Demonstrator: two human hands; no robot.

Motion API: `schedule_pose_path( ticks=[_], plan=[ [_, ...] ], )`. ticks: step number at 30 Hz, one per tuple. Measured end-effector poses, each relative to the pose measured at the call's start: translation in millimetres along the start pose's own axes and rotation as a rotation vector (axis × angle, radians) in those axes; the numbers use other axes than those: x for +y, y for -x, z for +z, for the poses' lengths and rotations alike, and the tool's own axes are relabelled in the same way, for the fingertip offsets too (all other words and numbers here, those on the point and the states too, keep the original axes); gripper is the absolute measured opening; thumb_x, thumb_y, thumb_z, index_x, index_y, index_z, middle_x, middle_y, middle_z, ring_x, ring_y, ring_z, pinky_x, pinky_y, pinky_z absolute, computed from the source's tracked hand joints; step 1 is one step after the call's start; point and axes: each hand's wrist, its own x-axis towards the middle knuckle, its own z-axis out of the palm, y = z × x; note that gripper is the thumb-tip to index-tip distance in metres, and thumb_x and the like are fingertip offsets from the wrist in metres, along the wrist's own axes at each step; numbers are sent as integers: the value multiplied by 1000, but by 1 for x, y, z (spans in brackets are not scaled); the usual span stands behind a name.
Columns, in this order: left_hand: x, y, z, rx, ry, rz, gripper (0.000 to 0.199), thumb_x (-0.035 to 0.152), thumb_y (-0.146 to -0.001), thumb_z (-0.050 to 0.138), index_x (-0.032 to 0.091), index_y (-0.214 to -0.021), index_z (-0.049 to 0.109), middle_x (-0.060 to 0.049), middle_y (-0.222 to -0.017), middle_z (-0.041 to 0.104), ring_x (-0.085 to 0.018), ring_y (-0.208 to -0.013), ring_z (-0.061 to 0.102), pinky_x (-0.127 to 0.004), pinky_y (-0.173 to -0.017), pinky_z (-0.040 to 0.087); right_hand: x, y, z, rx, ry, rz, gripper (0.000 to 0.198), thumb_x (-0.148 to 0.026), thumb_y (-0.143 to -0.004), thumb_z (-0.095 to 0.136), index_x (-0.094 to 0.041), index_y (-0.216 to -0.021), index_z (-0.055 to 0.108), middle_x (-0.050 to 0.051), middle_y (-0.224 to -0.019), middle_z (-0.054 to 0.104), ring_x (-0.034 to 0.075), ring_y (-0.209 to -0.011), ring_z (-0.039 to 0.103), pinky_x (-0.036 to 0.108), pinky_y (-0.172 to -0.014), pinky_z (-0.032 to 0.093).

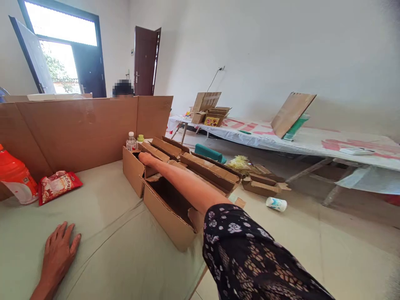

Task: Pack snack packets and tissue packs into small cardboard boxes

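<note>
My left hand [60,252] lies flat on the pale green tabletop [106,246], fingers spread, holding nothing. My right arm stretches forward over a nearer open cardboard box [168,223]. At its end, my right hand [144,158] dips into a farther open cardboard box [133,171], whose walls hide the fingers. More long open boxes [209,171] stand side by side to the right of that arm. Just beyond the farther box are a clear plastic bottle [131,142] and a green-lidded container [140,138].
A tall cardboard panel [78,133] walls off the table's far side; a person's head shows above it. Left are a red packet [59,186] and an orange-red bottle [17,175]. A paper cup [276,204] and cardboard scraps lie on the floor, near a long covered table [250,135].
</note>
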Motion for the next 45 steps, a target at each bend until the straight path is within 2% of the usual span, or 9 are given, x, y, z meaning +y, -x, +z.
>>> schedule_pose_path(
  ticks=[6,12,17,21,25,30,35,40,45],
  plan=[
    [3,2,2,3,51,-20,51,39,-96,39,11,-128,68,-19,-141,62,-36,-135,53,-53,-111,43,-6,31,-44,159,112,88,18,-24,-95,66,-14,-108,71,10,-112,72,22,-101,69,34,-86,55],
    [10,10,0,-47,115,-57,45,36,-96,46,14,-131,65,-19,-146,58,-35,-140,49,-53,-116,38,-15,73,-109,398,138,-85,22,-11,-85,58,-12,-99,76,10,-97,76,19,-86,68,26,-71,46],
    [14,19,2,-85,159,-82,42,33,-95,53,16,-132,64,-16,-149,55,-34,-142,46,-51,-119,34,-46,84,-133,560,-221,-181,15,-11,-80,62,-12,-90,72,7,-72,68,11,-55,54,27,-56,43],
    [16,23,2,-77,196,-96,39,31,-94,56,17,-130,64,-17,-148,56,-35,-141,47,-52,-118,35,-88,70,-111,315,-541,-283,8,-10,-77,62,-16,-78,67,0,-60,61,10,-49,54,23,-50,47],
    [18,25,3,-59,241,-97,38,30,-93,56,15,-127,65,-19,-148,56,-37,-141,47,-55,-118,35,-140,37,-53,122,-469,-261,10,-9,-74,62,-17,-71,67,-1,-57,62,12,-48,58,23,-49,50],
    [19,25,6,-62,276,-112,37,30,-91,59,18,-126,65,-17,-148,55,-36,-141,46,-55,-118,34,-201,-2,12,136,-291,-181,9,-8,-73,65,-14,-72,71,9,-72,73,21,-70,70,27,-65,54],
    [19,26,5,-81,279,-124,39,30,-92,58,16,-128,65,-17,-147,57,-35,-142,45,-54,-119,34,-237,-7,21,155,-352,-319,25,-26,-93,53,-14,-88,74,11,-92,78,21,-91,73,24,-75,54],
    [17,22,2,-76,258,-114,40,29,-93,55,16,-129,65,-16,-148,56,-34,-142,45,-51,-120,33,-204,23,-12,128,-578,-512,21,-24,-94,54,-13,-87,70,7,-90,77,14,-76,72,21,-73,55],
    [10,13,1,-44,210,-72,44,33,-94,44,14,-127,66,-19,-145,58,-36,-139,48,-54,-116,36,-88,80,-45,261,-853,-470,18,-31,-87,68,-15,-80,68,6,-81,74,13,-68,69,26,-72,57]
  ],
)
